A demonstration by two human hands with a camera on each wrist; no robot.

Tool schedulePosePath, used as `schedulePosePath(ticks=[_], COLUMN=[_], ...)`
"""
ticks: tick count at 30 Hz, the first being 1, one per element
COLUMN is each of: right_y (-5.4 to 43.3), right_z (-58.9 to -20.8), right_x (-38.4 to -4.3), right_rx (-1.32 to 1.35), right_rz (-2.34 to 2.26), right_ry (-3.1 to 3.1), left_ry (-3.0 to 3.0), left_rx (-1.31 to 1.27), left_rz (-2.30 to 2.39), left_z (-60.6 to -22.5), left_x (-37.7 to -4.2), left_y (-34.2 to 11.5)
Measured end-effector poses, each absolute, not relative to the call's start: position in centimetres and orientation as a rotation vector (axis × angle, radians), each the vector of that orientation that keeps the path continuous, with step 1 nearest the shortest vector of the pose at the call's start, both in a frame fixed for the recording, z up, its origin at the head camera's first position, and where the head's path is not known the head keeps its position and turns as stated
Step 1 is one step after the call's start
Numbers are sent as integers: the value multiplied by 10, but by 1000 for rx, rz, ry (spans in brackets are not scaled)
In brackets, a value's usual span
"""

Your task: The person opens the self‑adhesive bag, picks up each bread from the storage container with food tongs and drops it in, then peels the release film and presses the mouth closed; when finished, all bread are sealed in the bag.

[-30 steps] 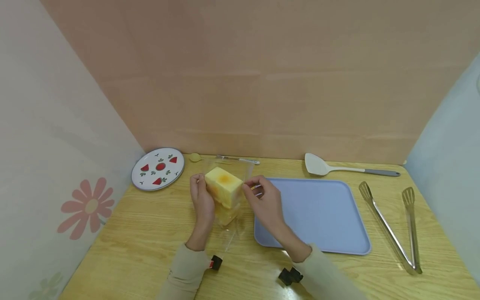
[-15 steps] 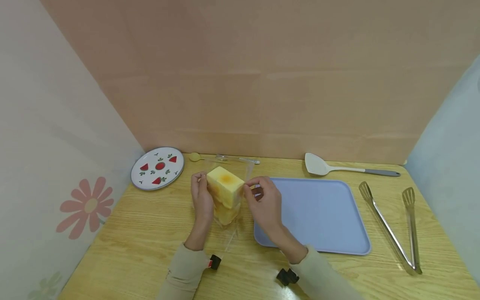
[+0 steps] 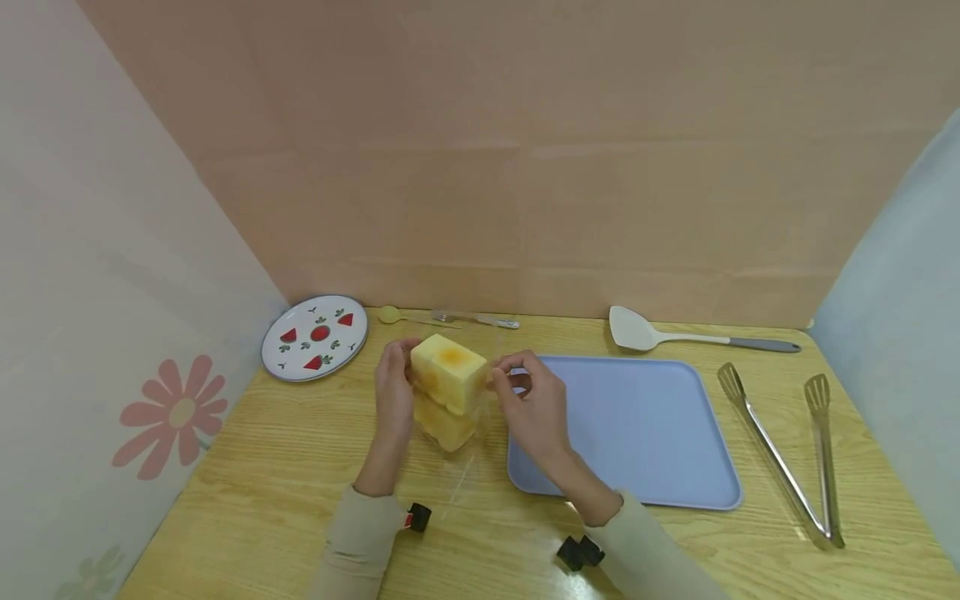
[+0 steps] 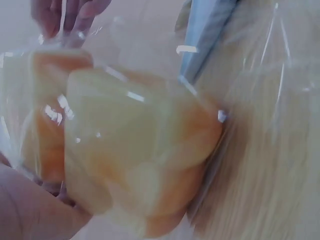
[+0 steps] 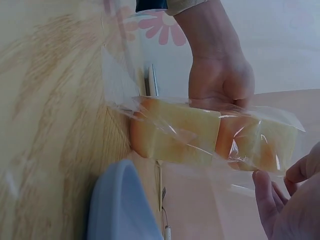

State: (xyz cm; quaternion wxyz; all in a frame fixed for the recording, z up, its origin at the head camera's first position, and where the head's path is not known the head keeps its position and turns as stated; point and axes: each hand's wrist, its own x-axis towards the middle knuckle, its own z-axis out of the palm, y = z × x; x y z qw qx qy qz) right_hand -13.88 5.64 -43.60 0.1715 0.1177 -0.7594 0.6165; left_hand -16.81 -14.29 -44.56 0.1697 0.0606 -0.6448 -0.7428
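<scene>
A clear plastic bag (image 5: pixel 117 80) encloses two thick blocks of pale yellow bread with browned patches. The upper bread block (image 3: pixel 448 371) sits above the lower bread block (image 3: pixel 446 423), whose end is down at the wooden table in the right wrist view. My left hand (image 3: pixel 393 383) holds the bag at the upper block's left side, its fingertips partly hidden behind the bread. On the other side, my right hand (image 3: pixel 534 404) pinches the film at the bag's upper right edge between thumb and index finger, beside the bread.
Right of the bag lies a blue tray (image 3: pixel 630 433). Metal tongs (image 3: pixel 780 462) lie spread beyond it, with a white spatula (image 3: pixel 633 329) behind. At the back left are a patterned plate (image 3: pixel 341 342), a yellow spoon (image 3: pixel 390 314) and a fork (image 3: pixel 480 318).
My left hand and forearm have shifted slightly left, the fingertips sliding further behind the bread. My right hand keeps its pinch, moving a little right. The bread stays nearly in place.
</scene>
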Motion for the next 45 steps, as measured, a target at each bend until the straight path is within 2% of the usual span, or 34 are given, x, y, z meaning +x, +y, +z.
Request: schedulePosePath(ticks=[11, 27, 31, 40, 45], right_y=[56, 53, 54, 61, 60], right_z=[-436, -432, -430, -415, -419], right_x=[-138, -136, -135, -132, -133], right_rx=[355, 342, 395, 703, 787], right_rz=[1916, 1946, 1869, 1350, 1242], right_ry=[-2093, -2059, -2095, -2045, -1990], left_ry=[-2206, -2144, -2103, -1844, -1850], left_rx=[-52, -406, -456, -615, -629], left_rz=[-2085, -1883, -1853, -1859, -1829], left_z=[-448, -451, -450, -427, -425], left_x=[-176, -171, -171, -168, -164], left_y=[-187, -209, -210, -211, -212])
